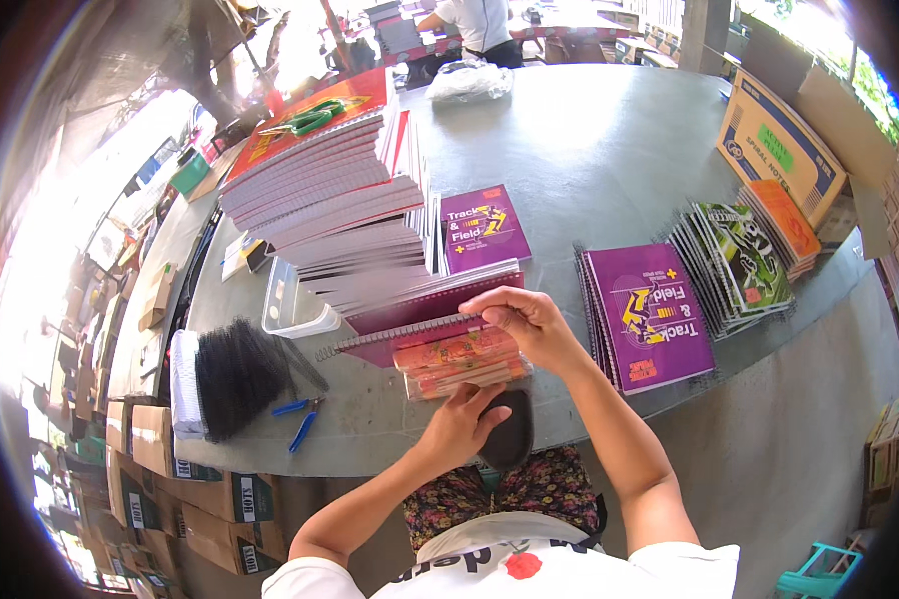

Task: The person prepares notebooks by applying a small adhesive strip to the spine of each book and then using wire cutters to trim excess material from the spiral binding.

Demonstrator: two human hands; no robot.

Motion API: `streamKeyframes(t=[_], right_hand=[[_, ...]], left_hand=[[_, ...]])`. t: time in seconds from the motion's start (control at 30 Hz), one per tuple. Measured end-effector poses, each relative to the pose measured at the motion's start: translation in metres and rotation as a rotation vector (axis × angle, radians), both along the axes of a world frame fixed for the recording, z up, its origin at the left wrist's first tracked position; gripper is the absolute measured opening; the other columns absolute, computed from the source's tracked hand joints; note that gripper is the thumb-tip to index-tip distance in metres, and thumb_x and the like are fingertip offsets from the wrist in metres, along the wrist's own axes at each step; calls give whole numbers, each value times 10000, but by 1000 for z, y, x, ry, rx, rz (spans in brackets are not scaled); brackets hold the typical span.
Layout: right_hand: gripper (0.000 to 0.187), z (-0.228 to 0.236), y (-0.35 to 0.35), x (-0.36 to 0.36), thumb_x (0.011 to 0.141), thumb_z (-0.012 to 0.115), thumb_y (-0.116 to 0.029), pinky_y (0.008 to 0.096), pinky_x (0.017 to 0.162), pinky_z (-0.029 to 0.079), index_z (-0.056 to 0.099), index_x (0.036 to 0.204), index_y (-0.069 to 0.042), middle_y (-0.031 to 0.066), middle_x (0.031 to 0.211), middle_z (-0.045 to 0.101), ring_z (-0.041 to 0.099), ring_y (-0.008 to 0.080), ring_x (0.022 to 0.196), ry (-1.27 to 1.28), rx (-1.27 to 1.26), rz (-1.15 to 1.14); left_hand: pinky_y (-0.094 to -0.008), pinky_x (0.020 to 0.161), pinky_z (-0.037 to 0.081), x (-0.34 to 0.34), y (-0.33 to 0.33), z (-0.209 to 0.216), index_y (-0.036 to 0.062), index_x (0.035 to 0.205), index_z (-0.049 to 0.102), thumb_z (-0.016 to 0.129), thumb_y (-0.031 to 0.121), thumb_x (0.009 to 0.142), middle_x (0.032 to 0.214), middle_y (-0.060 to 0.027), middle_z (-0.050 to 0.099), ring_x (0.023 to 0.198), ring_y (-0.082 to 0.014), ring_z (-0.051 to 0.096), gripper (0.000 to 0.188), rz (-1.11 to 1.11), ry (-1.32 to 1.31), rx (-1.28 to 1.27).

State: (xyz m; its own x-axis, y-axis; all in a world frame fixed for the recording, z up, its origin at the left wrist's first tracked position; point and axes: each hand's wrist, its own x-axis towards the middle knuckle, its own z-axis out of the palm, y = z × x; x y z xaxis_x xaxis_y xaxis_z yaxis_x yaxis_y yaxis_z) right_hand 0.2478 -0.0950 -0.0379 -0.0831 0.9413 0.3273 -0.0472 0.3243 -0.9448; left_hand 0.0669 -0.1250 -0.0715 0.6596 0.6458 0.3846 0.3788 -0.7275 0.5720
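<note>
A purple notebook (375,349) leans at the front of a tall stack, a dark spiral coil (400,334) running along its edge. My right hand (529,321) is closed at the coil's right end, thumb and forefinger pinched there. Just below lies a block wrapped in orange-pink patterned paper (459,351). My left hand (459,424) has its fingers apart, the tips touching the block's near side. Beside that hand, at the table edge, is a dark rounded pad (509,431). The stack of unbound notebooks (360,230) rises behind, with green-handled scissors (315,118) on top.
Loose black coils (240,379) and blue-handled pliers (300,421) lie left. A clear plastic tray (295,304) sits beside the stack. Bound purple notebooks (649,314), green-covered ones (739,260) and a carton (779,145) stand right. Another person (479,25) is at the far end.
</note>
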Motion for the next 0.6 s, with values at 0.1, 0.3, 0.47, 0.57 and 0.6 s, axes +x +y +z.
streamKeyframes(t=[0.1, 0.3, 0.47, 0.57, 0.6], right_hand=[[241, -2, 0, -5, 842, 554, 37, 245, 824, 467, 589, 1079, 10, 60, 887, 656, 591, 102, 916, 132, 127, -10], [187, -21, -5, 10, 809, 527, 78, 205, 589, 452, 615, 964, 22, -13, 783, 605, 513, 18, 706, -16, -111, -145], [111, -21, -8, 8, 819, 519, 10, 239, 590, 443, 593, 898, 31, 23, 720, 601, 489, 39, 695, -136, 9, -171], [122, -29, -9, 2, 823, 513, 3, 264, 624, 458, 586, 916, 29, 65, 723, 613, 518, 67, 712, -252, -2, -270], [132, -33, -8, 2, 826, 507, 5, 274, 643, 465, 584, 931, 28, 83, 730, 618, 536, 80, 725, -280, -38, -329]], left_hand=[[-395, 792, 443, -4, 8, 26, 69, 1036, 636, 601, 127, 792, 976, -136, 583, 898, -307, 547, 253, 26, 198, 61], [-396, 753, 474, 49, 45, 84, -9, 957, 628, 610, 76, 775, 903, -137, 602, 819, -309, 564, 202, 137, -91, 530], [-387, 734, 475, 49, 57, 72, -17, 907, 621, 609, 75, 772, 845, -133, 599, 810, -295, 566, 163, -8, 3, 332], [-388, 731, 471, 50, 61, 83, -2, 889, 618, 614, 75, 752, 813, -129, 579, 804, -301, 559, 157, -17, 36, 269], [-386, 729, 469, 53, 62, 85, 9, 877, 616, 617, 72, 739, 794, -126, 566, 805, -303, 555, 151, 9, 72, 224]])
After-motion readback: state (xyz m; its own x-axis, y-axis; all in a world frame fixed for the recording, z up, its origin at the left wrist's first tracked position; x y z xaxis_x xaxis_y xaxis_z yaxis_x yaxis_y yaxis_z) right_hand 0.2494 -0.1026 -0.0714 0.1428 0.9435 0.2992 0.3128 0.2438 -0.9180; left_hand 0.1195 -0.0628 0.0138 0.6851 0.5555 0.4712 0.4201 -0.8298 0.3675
